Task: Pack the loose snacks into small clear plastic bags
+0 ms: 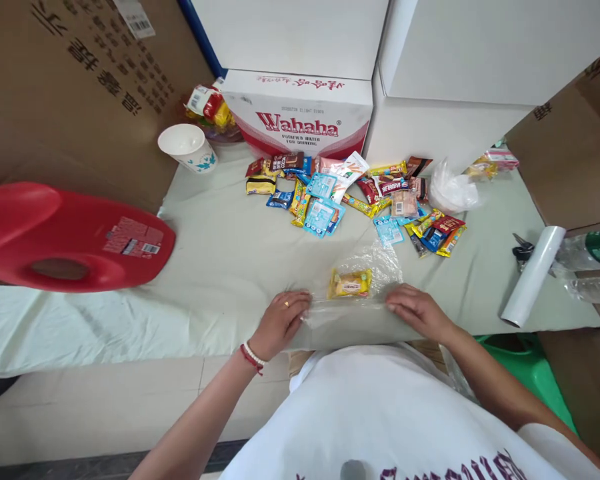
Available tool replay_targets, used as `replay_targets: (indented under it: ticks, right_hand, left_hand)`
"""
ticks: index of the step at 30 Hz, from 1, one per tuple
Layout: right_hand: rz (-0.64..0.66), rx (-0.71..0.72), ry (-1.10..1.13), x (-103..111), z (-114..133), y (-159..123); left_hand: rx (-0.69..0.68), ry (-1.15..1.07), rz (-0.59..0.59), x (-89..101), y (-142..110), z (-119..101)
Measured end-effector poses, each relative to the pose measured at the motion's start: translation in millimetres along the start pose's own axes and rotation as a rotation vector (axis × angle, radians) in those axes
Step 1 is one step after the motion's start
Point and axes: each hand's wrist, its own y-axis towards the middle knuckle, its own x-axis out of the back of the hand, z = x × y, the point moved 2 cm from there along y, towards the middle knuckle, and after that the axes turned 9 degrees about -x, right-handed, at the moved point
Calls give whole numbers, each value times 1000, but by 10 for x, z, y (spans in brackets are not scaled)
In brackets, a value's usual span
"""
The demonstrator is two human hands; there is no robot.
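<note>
Yellow snack [351, 285] lying against clear bag [386, 261], inside or on top unclear; probably light, crushable, best lifted by its crimped ends. Left hand [279, 323] and right hand [421, 312] pinching the limp, likely slippery bag's near corners. Packets [321, 217] lying beyond.

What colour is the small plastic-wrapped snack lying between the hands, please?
The plastic snack wrapper is mostly yellow, clearest in the head view.

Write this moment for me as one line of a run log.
left hand: holds clear plastic bag, left side | right hand: holds right side | yellow snack packet: between hands | beyond: wrapped snacks, Wahaha carton
</note>
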Motion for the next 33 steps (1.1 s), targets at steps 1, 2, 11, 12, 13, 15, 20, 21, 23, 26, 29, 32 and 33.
replay_targets:
  ticks: [1, 2, 11, 12, 13, 15, 20, 21, 23, 26, 29, 32, 33]
  right_hand:
    - [-10, -26, 15, 62, 27, 97]
    - [-27, -48, 21, 130, 51, 199]
    - [-7, -353, -306, 383, -180, 878]
    - [-35, -359, -408, 393, -169, 941]
    - [-73, -341, -493, 400, -129, 1012]
    - [-156, -235, -583, 378, 17, 1191]
    - [-36, -49, -618, 44, 356, 1804]
    - [20, -88, -627, -32, 372, 1923]
    - [102, -161, -628, -135, 376, 2108]
    - [173, -164, -597, -138, 398, 2219]
    - [180, -97, -562, -40, 509, 2111]
    - [122, 18, -582, -28, 685, 1801]
    - [125, 53, -611, -69, 733, 1667]
  left_hand:
    - [44, -14, -20, 35, 61, 19]
    - [87, -19, -32, 68, 122, 32]
    - [405, 40, -165, 33, 543, 128]
    - [467, 53, -189, 10, 580, 136]
    - [525, 72, -217, -9, 614, 139]
    - [607, 125, -288, -34, 672, 127]
    - [703, 201, -343, -30, 766, 107]
    - [726, 186, -320, -20, 784, 119]
    - [749, 157, -272, 5, 826, 152]
    - [719, 198, -207, 35, 904, 204]
    - [719, 255, -167, 24, 964, 240]
    - [735, 273, -185, 1, 981, 243]
    - [730, 278, -197, 2, 972, 240]
